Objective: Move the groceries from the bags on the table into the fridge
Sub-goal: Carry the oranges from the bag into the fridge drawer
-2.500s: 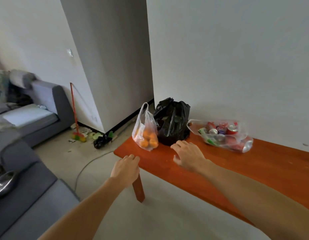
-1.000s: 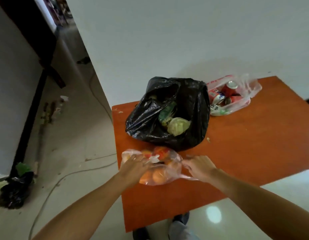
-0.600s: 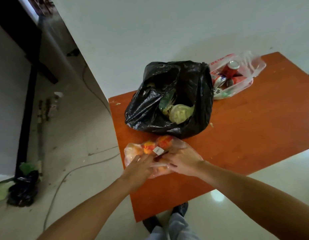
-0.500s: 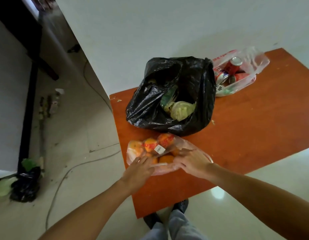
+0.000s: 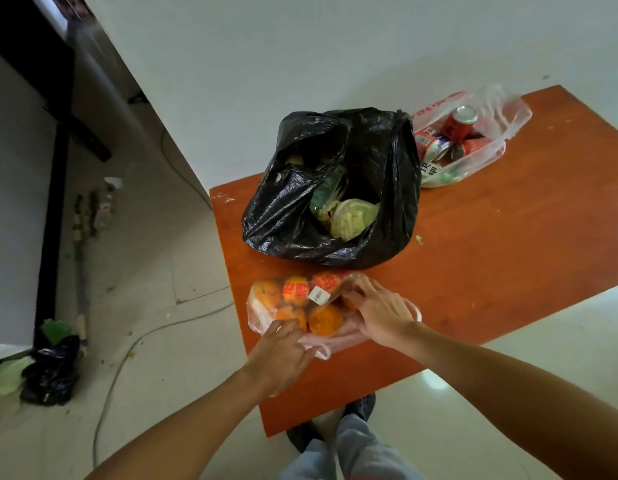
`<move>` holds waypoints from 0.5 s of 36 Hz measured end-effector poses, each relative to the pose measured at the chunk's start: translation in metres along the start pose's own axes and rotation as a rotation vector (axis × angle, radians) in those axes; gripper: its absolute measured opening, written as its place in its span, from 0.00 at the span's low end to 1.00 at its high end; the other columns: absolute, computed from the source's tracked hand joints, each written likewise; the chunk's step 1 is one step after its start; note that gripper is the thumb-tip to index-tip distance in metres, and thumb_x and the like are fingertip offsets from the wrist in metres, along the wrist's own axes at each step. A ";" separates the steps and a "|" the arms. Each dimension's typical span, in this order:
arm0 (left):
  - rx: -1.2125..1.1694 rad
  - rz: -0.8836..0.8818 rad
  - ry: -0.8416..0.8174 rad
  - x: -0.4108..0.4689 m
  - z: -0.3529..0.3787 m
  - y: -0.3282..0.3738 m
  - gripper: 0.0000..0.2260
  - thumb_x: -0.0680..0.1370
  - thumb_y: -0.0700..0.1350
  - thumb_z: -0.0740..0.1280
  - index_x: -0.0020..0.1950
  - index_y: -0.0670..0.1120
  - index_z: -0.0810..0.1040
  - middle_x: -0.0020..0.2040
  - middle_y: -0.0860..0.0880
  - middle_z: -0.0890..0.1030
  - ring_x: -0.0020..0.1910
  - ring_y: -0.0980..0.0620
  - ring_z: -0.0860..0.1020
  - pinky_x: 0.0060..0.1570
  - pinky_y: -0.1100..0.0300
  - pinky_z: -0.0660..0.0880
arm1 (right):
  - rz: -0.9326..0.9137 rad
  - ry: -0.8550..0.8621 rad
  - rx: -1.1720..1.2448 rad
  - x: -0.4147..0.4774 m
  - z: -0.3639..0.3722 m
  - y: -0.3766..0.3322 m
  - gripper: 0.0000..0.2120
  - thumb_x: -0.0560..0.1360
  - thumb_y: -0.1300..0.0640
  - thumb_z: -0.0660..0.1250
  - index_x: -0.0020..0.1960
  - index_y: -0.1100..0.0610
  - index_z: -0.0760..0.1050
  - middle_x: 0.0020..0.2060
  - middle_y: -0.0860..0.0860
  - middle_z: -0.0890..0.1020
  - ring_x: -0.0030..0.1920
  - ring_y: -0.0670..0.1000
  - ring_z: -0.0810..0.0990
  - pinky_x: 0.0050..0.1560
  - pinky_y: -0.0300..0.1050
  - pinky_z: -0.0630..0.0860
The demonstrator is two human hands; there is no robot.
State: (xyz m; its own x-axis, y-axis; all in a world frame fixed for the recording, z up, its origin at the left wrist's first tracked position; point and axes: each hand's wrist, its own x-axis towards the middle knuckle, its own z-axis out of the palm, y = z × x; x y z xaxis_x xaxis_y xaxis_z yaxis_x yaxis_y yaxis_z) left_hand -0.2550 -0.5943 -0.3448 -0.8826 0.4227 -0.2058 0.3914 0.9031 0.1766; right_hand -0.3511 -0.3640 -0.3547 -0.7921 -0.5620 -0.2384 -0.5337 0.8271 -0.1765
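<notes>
A clear plastic bag of oranges [image 5: 297,301] lies at the near left corner of the orange-brown table [image 5: 491,265]. My left hand [image 5: 283,355] pinches the bag's near edge. My right hand [image 5: 378,313] grips the plastic on its right side, fingers curled into the opening. Behind it stands an open black bag [image 5: 335,188] with green vegetables showing inside. A clear bag of red drink cans [image 5: 463,136] lies at the table's far end by the wall. No fridge is in view.
White wall runs behind the table. On the tiled floor at left lie a cable [image 5: 134,344], a small black bag with green scraps [image 5: 48,368] and a broom [image 5: 80,237]. My feet [image 5: 335,424] stand at the table's near edge.
I have stepped up to the table and taken hold of the orange bag. Over the last half second both hands have pulled its mouth a little wider.
</notes>
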 end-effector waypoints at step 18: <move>-0.475 -0.013 0.020 0.021 -0.005 0.020 0.22 0.81 0.63 0.45 0.59 0.50 0.69 0.53 0.52 0.79 0.49 0.57 0.73 0.53 0.61 0.66 | 0.214 0.086 0.137 -0.013 0.010 0.050 0.20 0.75 0.33 0.59 0.53 0.49 0.69 0.49 0.47 0.79 0.49 0.53 0.77 0.47 0.43 0.68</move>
State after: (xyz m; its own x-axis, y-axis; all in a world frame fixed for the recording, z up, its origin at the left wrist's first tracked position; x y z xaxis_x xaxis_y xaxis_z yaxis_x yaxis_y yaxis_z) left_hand -0.2665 -0.5678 -0.3409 -0.8932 0.4062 -0.1928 0.2223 0.7716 0.5960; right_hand -0.3645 -0.3152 -0.3700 -0.9082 -0.3660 -0.2029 -0.3104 0.9144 -0.2599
